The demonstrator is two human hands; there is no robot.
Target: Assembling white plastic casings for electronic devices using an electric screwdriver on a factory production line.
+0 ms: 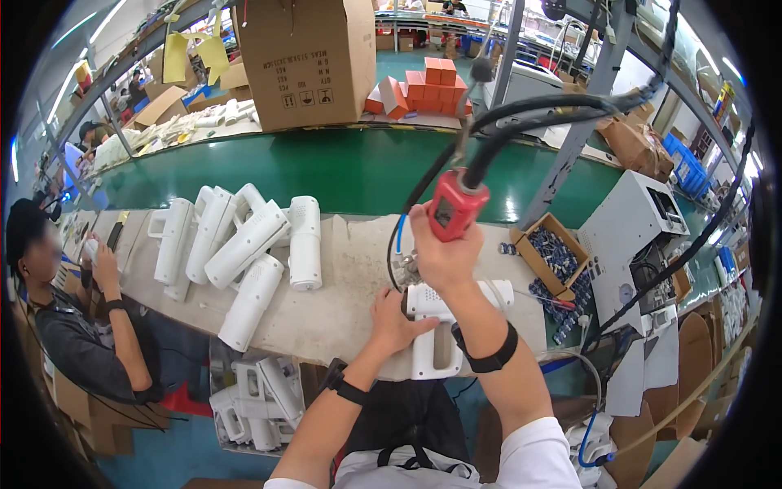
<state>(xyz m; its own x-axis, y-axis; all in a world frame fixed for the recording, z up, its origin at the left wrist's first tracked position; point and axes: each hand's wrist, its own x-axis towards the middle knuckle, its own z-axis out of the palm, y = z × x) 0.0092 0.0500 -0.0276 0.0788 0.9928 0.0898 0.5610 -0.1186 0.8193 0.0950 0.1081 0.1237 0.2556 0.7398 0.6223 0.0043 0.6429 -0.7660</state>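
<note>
My right hand (446, 257) is wrapped round a red power screwdriver (458, 204) hanging from thick black cables. The tool's lower end is hidden behind my hand and forearm. Below it, a white plastic appliance body with a loop handle (423, 350) lies on the bench. My left hand (393, 322) grips this body's left end, its thumb across the top near the handle. My right forearm covers part of the body. Several similar white appliance bodies (248, 244) lie to the left on the bench.
An open carton of small blue-and-silver parts (558, 253) sits on the right, with more parts spilled beside it. Beyond the bench (350, 244) runs a green conveyor belt (358, 167). A grey machine (623, 224) stands right. A co-worker (81, 301) sits left.
</note>
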